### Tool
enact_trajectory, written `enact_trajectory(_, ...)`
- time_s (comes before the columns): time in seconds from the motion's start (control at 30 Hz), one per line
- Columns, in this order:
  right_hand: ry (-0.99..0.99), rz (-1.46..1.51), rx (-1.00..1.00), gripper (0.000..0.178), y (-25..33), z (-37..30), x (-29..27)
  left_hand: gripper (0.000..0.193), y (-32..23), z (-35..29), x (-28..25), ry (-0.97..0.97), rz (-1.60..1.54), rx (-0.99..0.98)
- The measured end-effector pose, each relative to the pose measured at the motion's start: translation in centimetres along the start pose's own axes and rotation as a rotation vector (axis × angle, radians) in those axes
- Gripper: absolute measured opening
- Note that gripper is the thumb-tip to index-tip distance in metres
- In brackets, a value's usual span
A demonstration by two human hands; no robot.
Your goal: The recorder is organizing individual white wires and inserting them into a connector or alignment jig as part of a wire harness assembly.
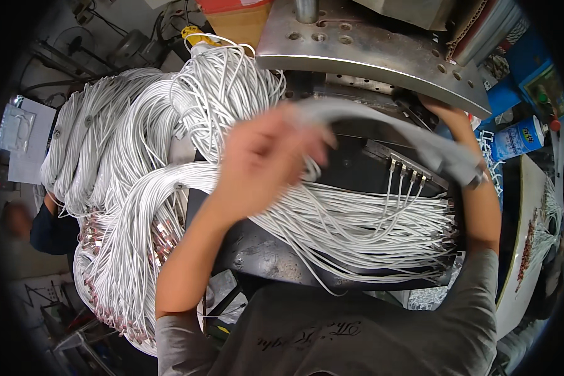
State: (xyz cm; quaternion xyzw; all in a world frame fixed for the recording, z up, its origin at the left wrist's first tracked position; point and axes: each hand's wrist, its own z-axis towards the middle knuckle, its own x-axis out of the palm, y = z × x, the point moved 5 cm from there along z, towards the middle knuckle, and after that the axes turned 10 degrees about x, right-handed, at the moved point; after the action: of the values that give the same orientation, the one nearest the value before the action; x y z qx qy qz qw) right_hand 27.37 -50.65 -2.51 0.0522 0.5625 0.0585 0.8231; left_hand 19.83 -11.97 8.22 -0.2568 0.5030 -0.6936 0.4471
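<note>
My left hand [266, 160] is smeared by motion above the bundle of white cables [357, 219] on the black work surface. Its fingers are curled around one end of a blurred grey-white band that looks like several cables [395, 128]. That band arcs to the right, across my right forearm, and its far end looks metallic. My right hand [438, 106] reaches under the edge of the thick metal plate [370, 53]; its fingers are hidden there. Several cable ends with metal connectors [407, 172] sit in a row at a metal bar right of the middle.
Big coils of white cable [125, 131] are heaped at the left, with connector ends hanging down. A blue can [519, 139] stands at the right, near a pale board [526, 232] holding more cable ends. Another person's dark sleeve [51, 230] shows at the far left.
</note>
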Motion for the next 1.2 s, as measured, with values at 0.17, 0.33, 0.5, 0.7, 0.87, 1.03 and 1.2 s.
enact_trajectory(0.17,0.040,-0.178,-0.103,0.031,5.8,-3.0,-4.4,0.009,2.3,-4.1,-6.6,-0.761,0.246,0.291)
enact_trajectory(0.33,-0.024,0.066,-0.071,0.023,10.9,-6.3,-7.8,0.022,1.9,-5.3,-0.5,-0.185,1.167,0.500)
enact_trajectory(0.5,0.013,0.130,-0.083,0.018,12.2,-8.6,-8.8,0.024,1.7,-2.9,1.6,-0.073,1.246,0.791)
enact_trajectory(0.7,0.220,0.293,0.103,0.016,10.2,-13.8,-11.1,0.022,3.0,-1.7,2.2,0.225,1.235,0.351)
enact_trajectory(0.87,0.245,0.294,0.134,0.014,9.7,-15.0,-10.8,0.027,1.5,-1.9,10.2,0.455,0.473,0.313)
enact_trajectory(1.03,0.114,0.233,0.146,0.011,10.1,-12.8,-9.5,0.022,1.1,-1.7,14.0,0.406,0.620,0.418)
enact_trajectory(1.2,-0.023,0.294,0.056,0.014,9.5,-7.8,-8.1,0.014,1.8,-0.1,13.0,0.334,0.794,0.381)
